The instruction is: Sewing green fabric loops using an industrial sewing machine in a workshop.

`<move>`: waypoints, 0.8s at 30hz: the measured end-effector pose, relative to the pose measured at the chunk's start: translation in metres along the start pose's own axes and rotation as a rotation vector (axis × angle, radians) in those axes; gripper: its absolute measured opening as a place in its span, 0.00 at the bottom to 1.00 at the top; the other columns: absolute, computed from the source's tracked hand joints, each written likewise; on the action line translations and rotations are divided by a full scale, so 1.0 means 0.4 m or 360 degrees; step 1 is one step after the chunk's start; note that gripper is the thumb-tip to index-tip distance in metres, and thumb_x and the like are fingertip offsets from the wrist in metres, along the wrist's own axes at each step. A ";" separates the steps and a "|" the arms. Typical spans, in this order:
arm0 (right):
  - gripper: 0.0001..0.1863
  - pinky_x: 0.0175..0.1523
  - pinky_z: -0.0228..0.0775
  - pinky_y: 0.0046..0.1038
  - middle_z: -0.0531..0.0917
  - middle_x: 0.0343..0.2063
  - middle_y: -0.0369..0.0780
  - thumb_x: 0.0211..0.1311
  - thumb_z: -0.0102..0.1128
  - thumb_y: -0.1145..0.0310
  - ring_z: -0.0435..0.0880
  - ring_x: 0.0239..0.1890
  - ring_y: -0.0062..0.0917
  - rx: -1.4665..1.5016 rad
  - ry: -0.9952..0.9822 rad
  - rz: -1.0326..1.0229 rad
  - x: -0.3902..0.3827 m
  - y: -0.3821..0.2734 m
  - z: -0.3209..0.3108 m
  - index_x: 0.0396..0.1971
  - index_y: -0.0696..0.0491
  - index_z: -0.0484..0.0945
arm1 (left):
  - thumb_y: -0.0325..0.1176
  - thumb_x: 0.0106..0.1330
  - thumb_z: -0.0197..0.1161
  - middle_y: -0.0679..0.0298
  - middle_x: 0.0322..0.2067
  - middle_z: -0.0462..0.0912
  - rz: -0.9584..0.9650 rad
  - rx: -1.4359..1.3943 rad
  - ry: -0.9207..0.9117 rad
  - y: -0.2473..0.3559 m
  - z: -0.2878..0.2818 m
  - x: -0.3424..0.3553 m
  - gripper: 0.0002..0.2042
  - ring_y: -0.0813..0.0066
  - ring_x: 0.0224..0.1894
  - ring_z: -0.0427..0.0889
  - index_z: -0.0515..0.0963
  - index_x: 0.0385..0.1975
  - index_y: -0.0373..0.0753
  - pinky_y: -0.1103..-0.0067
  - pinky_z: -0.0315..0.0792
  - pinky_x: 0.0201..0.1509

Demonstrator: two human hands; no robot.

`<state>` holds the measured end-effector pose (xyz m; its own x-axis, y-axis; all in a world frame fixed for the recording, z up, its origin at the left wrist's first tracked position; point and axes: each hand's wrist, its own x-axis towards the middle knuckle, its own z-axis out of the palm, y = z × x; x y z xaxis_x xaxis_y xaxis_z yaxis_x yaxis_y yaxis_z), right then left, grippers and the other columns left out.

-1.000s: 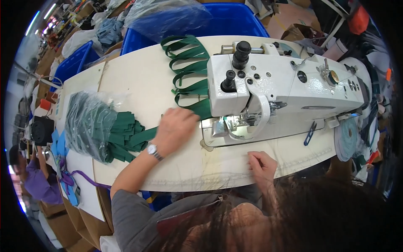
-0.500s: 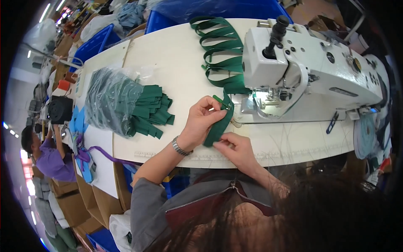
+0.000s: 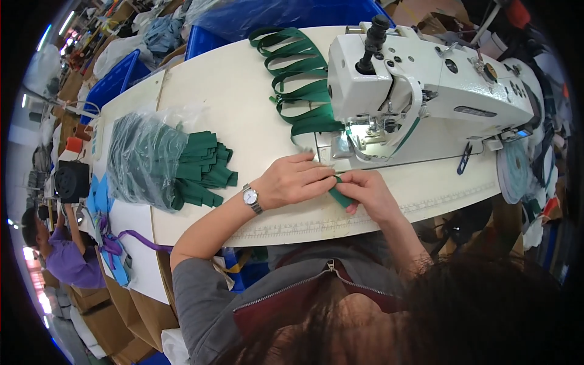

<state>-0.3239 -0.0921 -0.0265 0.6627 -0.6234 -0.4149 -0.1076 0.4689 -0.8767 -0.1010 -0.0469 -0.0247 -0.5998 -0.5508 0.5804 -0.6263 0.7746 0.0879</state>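
In front of the sewing machine (image 3: 438,91), my two hands meet over a green fabric strip (image 3: 342,194). My right hand (image 3: 371,193) pinches its short visible end between thumb and fingers. My left hand (image 3: 292,180), back upward with a watch on the wrist, has its fingers closed at the same strip; its thumb is hidden and a fingertip is blurred. Most of this strip lies under my hands. Behind them, a looped green strip (image 3: 304,91) lies in folds left of the machine head.
At the left, a clear plastic bag (image 3: 143,161) holds a bundle of cut green strips (image 3: 204,167). Small thread snips (image 3: 465,159) lie right of the needle area. A ruler scale (image 3: 292,230) runs along the table's near edge. Blue bins (image 3: 210,39) stand behind. A person (image 3: 67,255) works farther left.
My left hand has turned palm down and moved over the strip, covering most of it. My right hand has risen slightly and now pinches the strip's end. The whole view has shifted slightly.
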 end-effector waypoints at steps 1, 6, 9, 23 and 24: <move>0.11 0.26 0.70 0.15 0.80 0.23 0.34 0.63 0.59 0.67 0.77 0.20 0.14 -0.0106 0.0035 0.0047 -0.003 -0.007 -0.015 0.38 0.59 0.81 | 0.27 0.53 0.60 0.65 0.41 0.82 0.0017 -0.0007 0.0015 -0.006 0.001 0.008 0.11 0.76 0.31 0.81 0.78 0.37 0.41 0.81 0.75 0.35; 0.10 0.30 0.70 0.15 0.81 0.23 0.35 0.63 0.59 0.71 0.77 0.23 0.13 -0.0410 0.0538 -0.0131 -0.091 0.019 -0.110 0.39 0.61 0.81 | 0.27 0.51 0.64 0.66 0.40 0.81 0.0012 0.0217 0.0006 -0.048 0.036 0.030 0.13 0.81 0.23 0.72 0.80 0.38 0.40 0.82 0.68 0.23; 0.09 0.31 0.71 0.15 0.81 0.24 0.36 0.63 0.58 0.74 0.77 0.24 0.13 -0.0361 0.0678 -0.0226 -0.142 0.060 -0.151 0.39 0.62 0.81 | 0.28 0.51 0.62 0.67 0.36 0.81 -0.0091 0.0359 -0.0120 -0.058 0.061 0.031 0.11 0.80 0.26 0.77 0.78 0.36 0.40 0.81 0.70 0.26; 0.07 0.30 0.72 0.17 0.81 0.24 0.37 0.61 0.58 0.78 0.79 0.23 0.16 -0.0726 0.0700 -0.0358 -0.118 0.049 -0.136 0.38 0.61 0.81 | 0.26 0.51 0.64 0.66 0.43 0.82 -0.0198 0.0139 -0.0187 -0.064 0.074 0.018 0.14 0.73 0.39 0.79 0.81 0.39 0.40 0.80 0.74 0.35; 0.07 0.30 0.71 0.17 0.81 0.24 0.37 0.61 0.58 0.78 0.79 0.23 0.16 -0.0769 0.0706 -0.0393 -0.117 0.050 -0.136 0.38 0.61 0.81 | 0.26 0.51 0.64 0.66 0.43 0.82 -0.0205 0.0120 -0.0198 -0.063 0.075 0.018 0.14 0.73 0.39 0.79 0.81 0.39 0.40 0.80 0.74 0.35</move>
<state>-0.3976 -0.0875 -0.0379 0.3565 -0.9206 -0.1594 -0.3784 0.0137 -0.9256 -0.1044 -0.0798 -0.0471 -0.5660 -0.6818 0.4635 -0.7346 0.6722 0.0918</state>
